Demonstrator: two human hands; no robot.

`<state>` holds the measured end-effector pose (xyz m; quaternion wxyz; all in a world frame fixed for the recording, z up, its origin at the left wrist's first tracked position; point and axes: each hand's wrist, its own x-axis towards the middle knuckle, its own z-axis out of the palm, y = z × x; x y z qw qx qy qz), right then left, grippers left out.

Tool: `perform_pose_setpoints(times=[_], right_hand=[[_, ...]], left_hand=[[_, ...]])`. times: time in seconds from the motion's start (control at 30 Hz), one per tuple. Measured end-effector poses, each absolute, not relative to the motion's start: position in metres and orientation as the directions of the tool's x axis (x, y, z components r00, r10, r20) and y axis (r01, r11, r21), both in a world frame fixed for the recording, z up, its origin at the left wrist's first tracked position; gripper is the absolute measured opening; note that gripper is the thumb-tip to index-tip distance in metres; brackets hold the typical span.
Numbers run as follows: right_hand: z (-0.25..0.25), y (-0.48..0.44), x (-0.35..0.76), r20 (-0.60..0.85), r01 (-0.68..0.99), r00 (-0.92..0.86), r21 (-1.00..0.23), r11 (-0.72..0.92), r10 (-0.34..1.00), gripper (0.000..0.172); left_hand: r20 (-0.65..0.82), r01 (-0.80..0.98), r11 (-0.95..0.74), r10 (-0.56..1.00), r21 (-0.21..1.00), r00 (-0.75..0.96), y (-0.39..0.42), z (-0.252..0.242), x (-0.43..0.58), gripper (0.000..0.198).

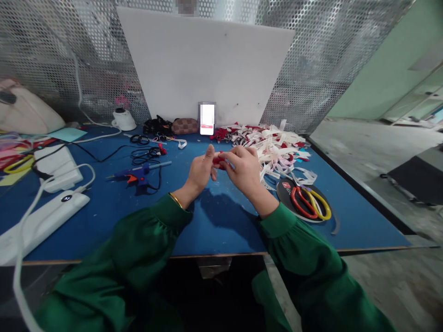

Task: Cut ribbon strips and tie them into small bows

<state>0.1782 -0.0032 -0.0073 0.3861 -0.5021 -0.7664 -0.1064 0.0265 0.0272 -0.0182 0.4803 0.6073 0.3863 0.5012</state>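
Observation:
Over the middle of the blue table, my left hand (200,171) and my right hand (245,168) meet at a small red ribbon (218,160). The ribbon lies against the left fingers, with the left thumb raised above it. My right thumb and fingertips pinch its right side. Fingers cover much of the ribbon, so its full shape is hidden. To the right of my right hand is a pile of white, pink and red ribbon pieces (273,144). Scissors with red and yellow handles (311,203) rest on a dark round spool (285,196).
A blue glue gun (138,174) lies left of my hands, near black cords (143,156). At the left front sits a white power strip (48,221) with cables. A lit phone (206,119) leans on a white board (207,64) at the back, beside a checked pouch (186,126).

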Motion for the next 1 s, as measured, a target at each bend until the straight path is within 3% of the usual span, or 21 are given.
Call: perform_pose_setpoints(times=[0.07, 0.13, 0.17, 0.23, 0.33, 0.4, 0.47, 0.57, 0.63, 0.7, 0.77, 0.87, 1.0], right_hand=[[-0.008, -0.003, 0.179, 0.670, 0.882, -0.263, -0.124, 0.454, 0.694, 0.021], [-0.008, -0.001, 0.178, 0.653, 0.886, -0.252, -0.141, 0.442, 0.714, 0.021], [-0.009, 0.000, 0.178, 0.655, 0.871, -0.217, -0.204, 0.446, 0.724, 0.020], [-0.010, 0.003, 0.176, 0.648, 0.756, -0.091, -0.449, 0.476, 0.756, 0.014], [-0.013, 0.010, 0.175, 0.479, 0.258, 0.142, -0.863, 0.435, 0.866, 0.010], [-0.017, 0.015, 0.176, 0.282, -0.081, 0.225, -0.948, 0.306, 0.933, 0.014], [-0.021, 0.019, 0.178, 0.099, -0.246, 0.303, -0.953, 0.178, 0.948, 0.019], [-0.024, 0.024, 0.182, -0.025, -0.241, 0.502, -0.964, 0.112, 0.865, 0.033], [-0.021, 0.023, 0.184, 0.095, -0.121, 0.588, -0.972, 0.203, 0.804, 0.032], [-0.017, 0.019, 0.184, 0.286, 0.021, 0.511, -0.947, 0.321, 0.811, 0.019], [-0.012, 0.013, 0.180, 0.374, 0.086, 0.309, -0.927, 0.366, 0.875, 0.021], [-0.011, 0.006, 0.171, 0.304, 0.035, 0.133, -0.953, 0.302, 0.944, 0.026], [-0.017, 0.005, 0.168, 0.242, -0.123, 0.157, -0.957, 0.262, 0.958, 0.022]], left_hand=[[0.235, 0.029, -0.247, 0.948, 0.969, 0.216, 0.027, -0.019, 0.026, 0.080], [0.220, 0.053, -0.241, 0.943, 0.969, 0.250, 0.027, -0.019, 0.025, 0.081], [0.211, 0.054, -0.232, 0.942, 0.971, 0.260, 0.026, -0.019, 0.025, 0.082], [0.187, 0.030, -0.201, 0.949, 0.979, 0.252, 0.026, -0.017, 0.025, 0.084], [0.143, -0.049, -0.136, 0.961, 0.990, 0.236, 0.026, -0.013, 0.025, 0.091], [0.121, -0.093, -0.100, 0.959, 0.991, 0.258, 0.026, -0.009, 0.024, 0.092], [0.112, -0.121, -0.082, 0.955, 0.989, 0.274, 0.025, -0.007, 0.024, 0.090], [0.116, -0.144, -0.077, 0.951, 0.987, 0.288, 0.025, -0.005, 0.024, 0.087], [0.114, -0.145, -0.074, 0.949, 0.987, 0.293, 0.024, -0.005, 0.024, 0.086], [0.117, -0.142, -0.078, 0.951, 0.987, 0.286, 0.024, -0.006, 0.025, 0.086], [0.137, -0.142, -0.100, 0.952, 0.985, 0.275, 0.024, -0.008, 0.025, 0.084], [0.174, -0.136, -0.142, 0.949, 0.980, 0.263, 0.024, -0.011, 0.026, 0.076], [0.210, -0.139, -0.179, 0.943, 0.974, 0.259, 0.024, -0.012, 0.029, 0.053]])
